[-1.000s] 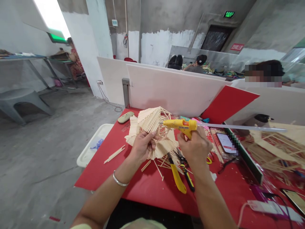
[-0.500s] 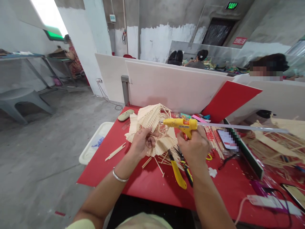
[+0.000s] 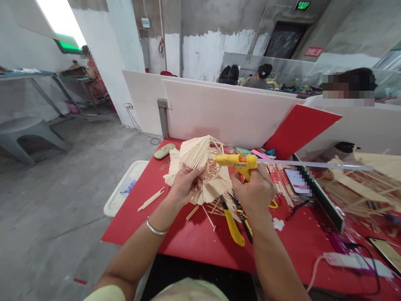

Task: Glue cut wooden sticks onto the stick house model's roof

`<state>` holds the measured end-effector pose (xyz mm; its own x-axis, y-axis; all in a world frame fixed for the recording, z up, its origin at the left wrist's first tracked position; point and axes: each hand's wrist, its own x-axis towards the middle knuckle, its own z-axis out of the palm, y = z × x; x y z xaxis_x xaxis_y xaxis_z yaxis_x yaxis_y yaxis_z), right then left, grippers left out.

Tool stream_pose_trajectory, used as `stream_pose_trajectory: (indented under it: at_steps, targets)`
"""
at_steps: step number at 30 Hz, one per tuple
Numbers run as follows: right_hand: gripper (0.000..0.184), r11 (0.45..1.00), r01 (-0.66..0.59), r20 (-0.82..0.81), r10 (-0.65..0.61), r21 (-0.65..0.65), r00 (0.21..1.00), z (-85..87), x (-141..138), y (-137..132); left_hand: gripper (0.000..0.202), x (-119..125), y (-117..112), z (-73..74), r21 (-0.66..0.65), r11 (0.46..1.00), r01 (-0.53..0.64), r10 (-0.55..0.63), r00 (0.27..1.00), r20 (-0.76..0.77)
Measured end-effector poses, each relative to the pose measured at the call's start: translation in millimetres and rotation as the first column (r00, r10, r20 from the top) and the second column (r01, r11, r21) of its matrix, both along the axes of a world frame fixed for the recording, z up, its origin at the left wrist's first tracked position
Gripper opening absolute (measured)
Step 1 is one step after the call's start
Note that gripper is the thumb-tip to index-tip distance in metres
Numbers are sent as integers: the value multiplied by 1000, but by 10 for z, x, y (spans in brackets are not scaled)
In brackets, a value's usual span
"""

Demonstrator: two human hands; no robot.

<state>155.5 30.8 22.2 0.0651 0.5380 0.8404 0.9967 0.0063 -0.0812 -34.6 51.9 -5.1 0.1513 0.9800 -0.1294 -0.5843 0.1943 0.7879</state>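
A small house-like model made of thin wooden sticks (image 3: 196, 152) stands on the red tabletop, with a slatted roof and an open frame on its right side. My left hand (image 3: 186, 184) is closed at the roof's lower front edge, thumb and fingers pinching there; the exact piece between the fingertips is partly hidden. My right hand (image 3: 254, 190) grips a yellow hot glue gun (image 3: 230, 160) by its handle. Its nozzle points left, at or very near the roof's right edge. A long clear glue stick (image 3: 313, 164) sticks out of the gun's back.
Loose sticks (image 3: 151, 199) lie left of the model. A yellow-handled cutter (image 3: 233, 230) and dark-and-yellow pliers (image 3: 246, 223) lie in front. A phone (image 3: 297, 182) and a green-edged divider (image 3: 326, 200) are to the right. White boards (image 3: 225, 110) stand behind; other people sit beyond.
The view has shifted slightly. Both hands, the glue gun and the model keep nearly the same positions relative to each other.
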Motion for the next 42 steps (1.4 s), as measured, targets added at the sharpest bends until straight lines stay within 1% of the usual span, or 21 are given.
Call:
stream_pose_trajectory:
  at_steps: [5,10,14,17,24,30,34,36,39,42]
  targets:
    - [13,1000,-10,-20,10,-15,1000,-1,1,3,26,-1,15,-42,13,1000,-10,10,1000,-2]
    - [13,999,-15,8,15,30,1000,3,-4,6,28,9,12,-28,20,1000,-9,9,1000,9]
    - [12,999,2,4,-2,38,1000,5,-1,0,27,16,2,-20,32,999,-4,3,1000,11]
    - [13,999,17,-7,-17,43,1000,-4,10,1,27,23,-5,-18,17,1000,-23,23,1000,3]
    - [11,999,-28,-47,29,38,998,-38,17,20,28,39,-7,-10,16,1000,-23,22,1000,12]
    - [14,997,-71,-165,67,-19,984,-151,6,113,27,43,1,-22,12,1000,-9,9,1000,13]
    - [20,983,-166,-313,133,-81,940,-274,-14,204,26,37,5,-28,12,1000,2,-2,1000,-2]
    - [21,978,-184,-378,133,-102,916,-323,-34,224,26,36,4,-24,8,1000,-1,1,1000,0]
    - [23,967,-209,-463,120,-146,878,-346,-76,224,26,37,0,-16,8,1000,-6,6,1000,4]
    - [27,948,-269,-532,142,-169,835,-317,-111,209,26,35,-2,-21,20,1000,-3,2,1000,12]
